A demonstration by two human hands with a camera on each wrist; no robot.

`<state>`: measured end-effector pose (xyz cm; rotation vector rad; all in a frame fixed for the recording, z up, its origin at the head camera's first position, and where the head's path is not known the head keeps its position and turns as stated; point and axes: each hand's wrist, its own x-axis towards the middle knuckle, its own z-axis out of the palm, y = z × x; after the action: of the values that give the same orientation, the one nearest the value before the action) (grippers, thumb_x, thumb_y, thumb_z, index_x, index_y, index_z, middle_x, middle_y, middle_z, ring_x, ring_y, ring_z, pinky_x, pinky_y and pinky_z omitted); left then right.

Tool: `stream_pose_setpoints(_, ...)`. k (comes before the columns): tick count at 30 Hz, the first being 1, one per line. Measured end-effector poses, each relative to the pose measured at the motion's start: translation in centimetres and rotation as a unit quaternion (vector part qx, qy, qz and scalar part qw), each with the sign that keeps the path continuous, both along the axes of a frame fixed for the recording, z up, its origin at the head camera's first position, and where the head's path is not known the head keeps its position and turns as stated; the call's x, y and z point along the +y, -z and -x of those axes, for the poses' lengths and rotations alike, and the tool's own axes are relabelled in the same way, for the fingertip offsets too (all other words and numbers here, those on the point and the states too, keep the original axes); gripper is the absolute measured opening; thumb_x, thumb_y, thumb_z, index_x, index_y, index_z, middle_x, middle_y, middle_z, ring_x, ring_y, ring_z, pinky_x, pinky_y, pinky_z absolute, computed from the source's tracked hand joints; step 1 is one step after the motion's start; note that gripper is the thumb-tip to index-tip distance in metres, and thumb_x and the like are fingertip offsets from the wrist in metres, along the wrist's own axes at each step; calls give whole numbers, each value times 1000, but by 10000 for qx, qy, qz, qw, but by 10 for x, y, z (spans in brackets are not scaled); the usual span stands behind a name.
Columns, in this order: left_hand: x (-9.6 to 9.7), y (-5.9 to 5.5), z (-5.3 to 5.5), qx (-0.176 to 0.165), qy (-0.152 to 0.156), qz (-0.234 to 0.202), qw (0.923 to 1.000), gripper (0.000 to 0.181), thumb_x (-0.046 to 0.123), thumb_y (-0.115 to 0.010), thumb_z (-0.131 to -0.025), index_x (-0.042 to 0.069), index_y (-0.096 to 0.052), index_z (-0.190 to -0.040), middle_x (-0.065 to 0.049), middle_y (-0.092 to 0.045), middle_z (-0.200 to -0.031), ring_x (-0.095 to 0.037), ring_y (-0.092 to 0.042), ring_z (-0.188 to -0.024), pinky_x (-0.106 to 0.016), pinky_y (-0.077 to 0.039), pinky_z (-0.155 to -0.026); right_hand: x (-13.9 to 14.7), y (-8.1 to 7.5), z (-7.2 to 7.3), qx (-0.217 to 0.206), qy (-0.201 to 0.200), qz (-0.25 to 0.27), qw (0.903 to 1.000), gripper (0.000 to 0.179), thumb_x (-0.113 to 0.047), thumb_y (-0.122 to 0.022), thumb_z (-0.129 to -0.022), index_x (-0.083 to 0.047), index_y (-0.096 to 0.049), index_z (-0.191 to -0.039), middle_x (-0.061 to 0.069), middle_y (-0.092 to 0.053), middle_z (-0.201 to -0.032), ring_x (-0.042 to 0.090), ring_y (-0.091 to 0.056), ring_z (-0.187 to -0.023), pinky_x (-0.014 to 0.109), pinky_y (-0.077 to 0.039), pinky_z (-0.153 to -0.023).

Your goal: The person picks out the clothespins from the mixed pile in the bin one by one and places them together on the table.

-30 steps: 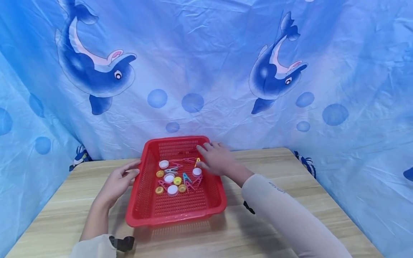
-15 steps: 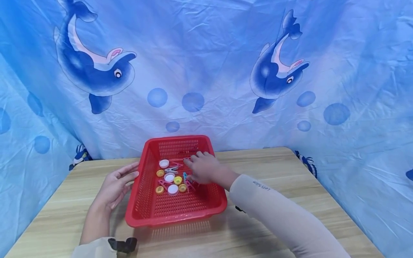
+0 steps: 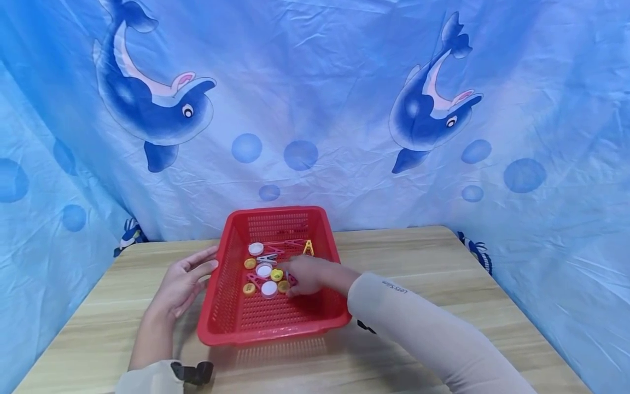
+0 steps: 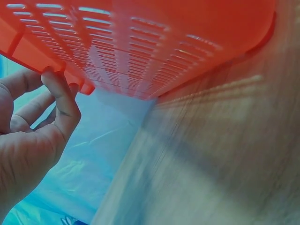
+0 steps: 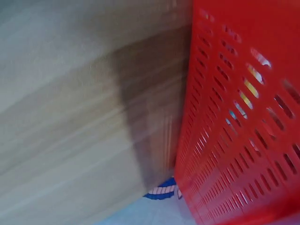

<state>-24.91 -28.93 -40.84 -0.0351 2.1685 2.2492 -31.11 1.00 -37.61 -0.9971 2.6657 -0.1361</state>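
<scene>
A red plastic basket point(image 3: 270, 330) stands on the wooden table. In it lie several white and yellow bottle caps and small clothespins. My left hand point(image 3: 179, 282) is at the basket's left side, with relaxed thumb and fingertips touching the rim from outside; the left wrist view shows the thumb point(image 4: 63, 101) just under the lip. Reaching over the right wall, my right hand point(image 3: 310, 275) is down among the pieces, thumb and forefinger apart around a pink clothespin point(image 3: 292, 280). A yellow cap point(image 3: 276, 274) sits beside these fingers. The hand hides the pieces beneath it.
A yellow clothespin point(image 3: 308, 247) leans near the basket's right wall. A white cap point(image 3: 256, 249) and a grey clothespin point(image 3: 267, 259) lie farther left. The wooden table point(image 3: 408, 262) extends around the basket, and a blue dolphin-print cloth point(image 3: 339, 109) hangs behind.
My right hand has moved from over the basket's right rim down and left into the pieces, uncovering the yellow clothespin again. My left hand has stayed at the rim.
</scene>
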Motion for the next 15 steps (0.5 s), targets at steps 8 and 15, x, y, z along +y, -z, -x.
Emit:
stream_pose_setpoints(8, 1, 0, 1, -59, -40, 138, 9999, 71, 33, -72, -97, 11, -40, -158, -3, -55, -145, -10, -68, -112, -34, -59, -91, -4, 6, 2, -455, 323, 427, 9975, 77, -23, -90, -78, -28, -57, -147, -7, -64, -136, 19, -61, -128, 43, -58, -95)
stream_pose_setpoints(15, 0, 2, 2, -2, -63, 140, 9999, 71, 32, -73, -97, 10, -41, -157, -2, -56, -142, -10, -68, -112, -34, -59, -91, -5, 13, 7, -319, 185, 547, 9978, 43, -20, -89, -80, -24, -76, -120, -8, -70, -109, 11, -69, -101, 33, -61, -86)
